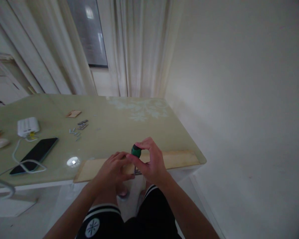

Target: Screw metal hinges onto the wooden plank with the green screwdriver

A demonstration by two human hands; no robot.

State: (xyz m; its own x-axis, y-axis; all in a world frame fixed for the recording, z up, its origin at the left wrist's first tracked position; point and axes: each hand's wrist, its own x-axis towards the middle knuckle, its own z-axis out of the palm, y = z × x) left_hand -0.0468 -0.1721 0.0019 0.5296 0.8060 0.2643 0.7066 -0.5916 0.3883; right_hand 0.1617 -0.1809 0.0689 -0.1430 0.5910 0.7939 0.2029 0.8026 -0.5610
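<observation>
My right hand grips a screwdriver by its green and black handle, held upright with the shaft pointing down. Below it, a small metal piece, possibly a hinge, sits at the near edge of a long thin wooden board. The board lies along the front edge of the table. My left hand holds the board just left of the screwdriver, fingers on top and thumb at the near edge. The screwdriver's tip and any screw under it are too small to make out.
On the pale green table lie several screws, metal hinges and a small wooden piece. A phone, a white cable and a white charger are at left. A wall borders the right.
</observation>
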